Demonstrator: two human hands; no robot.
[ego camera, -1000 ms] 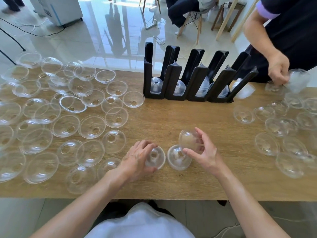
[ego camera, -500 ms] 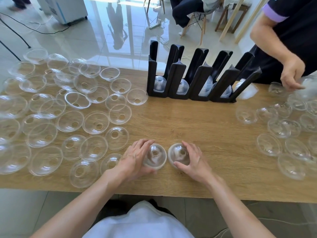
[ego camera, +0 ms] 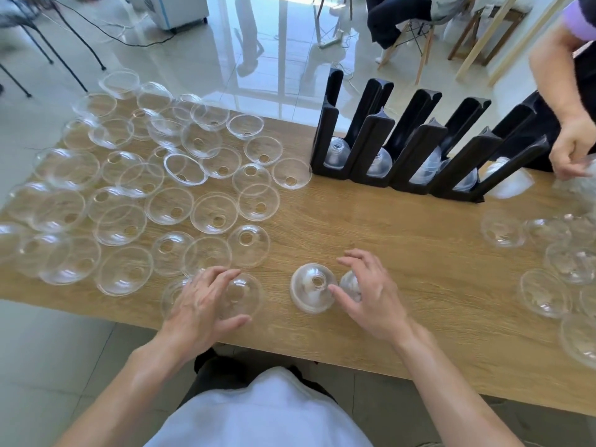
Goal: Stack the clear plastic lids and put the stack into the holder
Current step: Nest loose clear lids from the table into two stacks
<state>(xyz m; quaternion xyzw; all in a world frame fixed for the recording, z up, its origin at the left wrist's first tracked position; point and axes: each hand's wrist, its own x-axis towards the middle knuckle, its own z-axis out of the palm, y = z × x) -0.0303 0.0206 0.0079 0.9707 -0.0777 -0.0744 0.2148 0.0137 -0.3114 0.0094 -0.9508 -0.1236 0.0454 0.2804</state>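
Note:
Many clear dome lids (ego camera: 213,212) lie spread over the left half of the wooden table (ego camera: 403,240), most with the hole side down. A dome-up lid stack (ego camera: 309,290) stands free near the front edge, between my hands. My left hand (ego camera: 206,301) arches over another clear lid (ego camera: 245,293) to the left of it, with the thumb under its near rim. My right hand (ego camera: 371,291) curls around a lid (ego camera: 350,282) just right of the free stack. The black slotted holder (ego camera: 371,146) stands at the back with lid stacks in its slots.
More loose lids (ego camera: 545,293) lie along the right side of the table. Another person's hand (ego camera: 572,150) works at the far right, beside the holder's end. The table's front edge runs just under my wrists.
My left hand let go of the lid stack and moved left onto another lid. My right hand came down from a raised lid to a lid resting on the table.

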